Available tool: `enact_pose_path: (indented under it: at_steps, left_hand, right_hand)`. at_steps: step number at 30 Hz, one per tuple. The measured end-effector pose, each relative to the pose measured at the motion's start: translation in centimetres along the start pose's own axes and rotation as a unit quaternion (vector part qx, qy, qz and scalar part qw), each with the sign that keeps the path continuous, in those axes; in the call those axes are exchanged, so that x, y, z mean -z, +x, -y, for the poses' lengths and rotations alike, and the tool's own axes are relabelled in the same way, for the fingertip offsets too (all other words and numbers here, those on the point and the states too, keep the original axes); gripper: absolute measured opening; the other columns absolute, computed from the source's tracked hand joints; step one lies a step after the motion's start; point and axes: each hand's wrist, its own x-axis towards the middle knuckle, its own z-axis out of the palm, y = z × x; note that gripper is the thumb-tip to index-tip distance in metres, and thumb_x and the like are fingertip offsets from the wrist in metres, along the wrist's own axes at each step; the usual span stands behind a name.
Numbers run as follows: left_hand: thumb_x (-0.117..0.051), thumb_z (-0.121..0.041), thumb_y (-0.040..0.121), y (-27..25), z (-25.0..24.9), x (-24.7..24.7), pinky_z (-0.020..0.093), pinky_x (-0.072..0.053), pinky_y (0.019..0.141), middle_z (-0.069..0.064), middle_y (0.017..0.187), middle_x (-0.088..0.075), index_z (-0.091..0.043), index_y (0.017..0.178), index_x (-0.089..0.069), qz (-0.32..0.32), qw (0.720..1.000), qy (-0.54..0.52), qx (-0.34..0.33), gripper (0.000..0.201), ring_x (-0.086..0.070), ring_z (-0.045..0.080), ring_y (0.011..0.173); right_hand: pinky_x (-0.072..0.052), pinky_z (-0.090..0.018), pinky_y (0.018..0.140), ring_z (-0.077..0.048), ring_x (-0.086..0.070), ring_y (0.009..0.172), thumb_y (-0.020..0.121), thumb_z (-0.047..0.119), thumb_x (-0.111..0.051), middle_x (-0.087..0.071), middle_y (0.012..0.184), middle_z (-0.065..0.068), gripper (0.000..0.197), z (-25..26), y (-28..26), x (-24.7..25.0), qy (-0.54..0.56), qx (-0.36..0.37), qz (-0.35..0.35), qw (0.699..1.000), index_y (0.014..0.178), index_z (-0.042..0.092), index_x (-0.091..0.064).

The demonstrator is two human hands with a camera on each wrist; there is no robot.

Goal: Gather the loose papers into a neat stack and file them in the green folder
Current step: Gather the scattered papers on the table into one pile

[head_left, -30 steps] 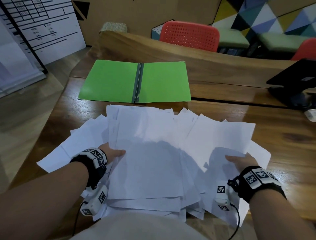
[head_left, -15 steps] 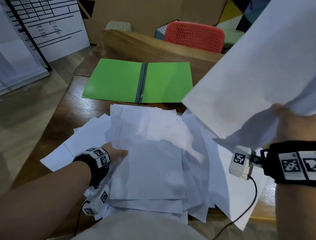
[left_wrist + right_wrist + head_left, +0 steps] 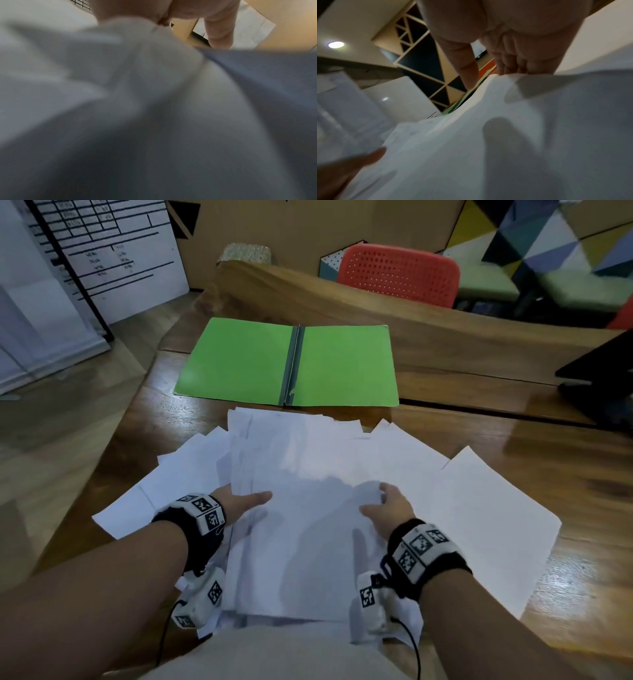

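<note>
The green folder point(image 3: 239, 361) lies open and flat at the far side of the wooden table point(image 3: 555, 460). Loose white papers point(image 3: 308, 474) fan out in front of it, overlapping in a rough pile. My left hand point(image 3: 245, 501) grips the pile's left edge with its thumb on top; its fingers are hidden under the sheets. My right hand point(image 3: 385, 503) holds the top sheet near the pile's right side, fingers point(image 3: 513, 60) curled on the paper's edge point(image 3: 522, 135). The left wrist view shows blurred papers point(image 3: 120, 108) close up.
One sheet point(image 3: 486, 525) sticks out to the right and more sheets point(image 3: 178, 477) to the left. A raised wooden ledge point(image 3: 342, 299) runs behind the folder, with a red chair point(image 3: 397, 273) beyond. A black device point(image 3: 599, 378) stands at the right edge.
My right hand lifted a sheet from the right side, swung it up high, then brought it down onto the middle of the pile. My left hand stayed at the left edge.
</note>
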Motion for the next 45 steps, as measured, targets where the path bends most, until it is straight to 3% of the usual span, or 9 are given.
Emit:
enact_pose_path:
  at_steps: [3, 6, 12, 19, 27, 32, 36, 41, 45]
  left_hand:
    - [-0.069, -0.023, 0.080, -0.1, 0.1, 0.0, 0.028, -0.038, 0.086, 0.010, 0.118, -0.062, -0.008, 0.121, -0.058, 0.005, 1.000, -0.009, -0.007, 0.045, -0.057, 0.022, 0.092]
    - [-0.071, -0.012, 0.078, 0.0, 0.2, 0.0, 0.026, -0.037, 0.082, 0.016, 0.122, -0.062, -0.005, 0.119, -0.058, -0.005, 1.000, 0.010, -0.009, 0.044, -0.053, 0.019, 0.089]
    - [-0.072, -0.012, 0.076, 0.3, 0.3, -0.1, 0.027, -0.037, 0.081, 0.017, 0.122, -0.062, -0.004, 0.117, -0.059, -0.015, 1.000, 0.016, -0.012, 0.044, -0.052, 0.020, 0.091]
    - [-0.073, -0.013, 0.076, 0.4, 0.2, -0.2, 0.027, -0.037, 0.081, 0.018, 0.121, -0.062, -0.002, 0.116, -0.059, -0.029, 0.999, 0.024, -0.008, 0.044, -0.051, 0.020, 0.090]
    - [-0.073, -0.013, 0.075, 0.7, 0.4, -0.2, 0.028, -0.038, 0.082, 0.018, 0.122, -0.062, -0.002, 0.117, -0.059, -0.029, 0.999, 0.024, -0.002, 0.045, -0.052, 0.022, 0.091]
    - [-0.075, -0.018, 0.074, 0.8, 0.6, 0.1, 0.029, -0.040, 0.083, 0.017, 0.121, -0.063, -0.005, 0.116, -0.059, -0.020, 0.999, 0.034, 0.003, 0.047, -0.053, 0.023, 0.091]
    - [-0.078, -0.026, 0.069, 0.9, 0.7, 0.2, 0.030, -0.041, 0.084, 0.014, 0.115, -0.065, -0.007, 0.117, -0.059, -0.021, 0.999, 0.045, 0.007, 0.056, -0.055, 0.024, 0.092]
    - [-0.077, -0.023, 0.071, 1.1, 0.7, 0.3, 0.032, -0.043, 0.085, 0.014, 0.115, -0.065, -0.007, 0.118, -0.058, -0.025, 0.998, 0.050, 0.017, 0.054, -0.056, 0.025, 0.092]
    - [-0.076, -0.021, 0.073, 1.1, 0.7, 0.1, 0.030, -0.041, 0.082, 0.014, 0.110, -0.064, -0.005, 0.117, -0.058, -0.027, 0.998, 0.056, 0.017, 0.050, -0.054, 0.024, 0.090]
  right_hand:
    - [-0.041, -0.037, 0.099, -0.038, -0.051, 0.122, 0.085, 0.003, -0.057, -0.052, 0.135, -0.025, 0.048, 0.1, -0.9, 0.3, -0.042, 0.022, 0.005, 0.999, 0.131, -0.008, -0.047]
    - [-0.040, -0.037, 0.103, -0.036, -0.049, 0.125, 0.083, 0.013, -0.061, -0.048, 0.140, -0.019, 0.060, -0.7, -0.1, 3.3, -0.045, -0.050, -0.129, 0.989, 0.139, 0.005, -0.041]
    - [-0.044, -0.032, 0.068, -0.032, -0.057, 0.086, 0.078, 0.026, -0.072, -0.060, 0.101, -0.020, 0.062, -3.0, 0.7, 6.2, -0.040, -0.184, -0.097, 0.977, 0.128, -0.004, -0.050]
    - [-0.048, -0.042, 0.095, -0.033, -0.060, 0.106, 0.068, 0.052, -0.068, -0.062, 0.121, -0.015, 0.065, -4.2, 0.6, 6.4, -0.145, -0.202, -0.139, 0.959, 0.118, 0.011, -0.061]
    - [-0.036, -0.028, 0.062, -0.023, -0.046, 0.065, 0.080, 0.016, -0.067, -0.050, 0.069, -0.010, 0.020, -4.2, 0.1, 6.7, -0.035, -0.077, -0.131, 0.988, 0.071, 0.001, -0.057]
    - [-0.045, -0.033, 0.088, -0.036, -0.059, 0.109, 0.086, 0.013, -0.057, -0.063, 0.120, -0.018, 0.038, -5.5, -0.4, 10.4, 0.027, -0.127, -0.271, 0.954, 0.123, 0.002, -0.058]
    - [-0.046, -0.035, 0.090, -0.031, -0.059, 0.095, 0.083, 0.015, -0.058, -0.061, 0.101, -0.014, 0.033, -6.8, -1.1, 13.3, 0.068, -0.210, -0.289, 0.931, 0.114, 0.014, -0.049]
    - [-0.041, -0.034, 0.078, -0.030, -0.052, 0.085, 0.085, 0.019, -0.058, -0.059, 0.104, -0.020, 0.038, -6.8, -1.0, 14.3, -0.079, -0.213, -0.207, 0.951, 0.117, -0.001, -0.057]
    - [-0.042, -0.037, 0.094, -0.036, -0.056, 0.114, 0.087, 0.019, -0.059, -0.056, 0.130, -0.018, 0.046, -6.9, -0.6, 14.2, -0.099, -0.196, -0.209, 0.953, 0.129, 0.003, -0.051]
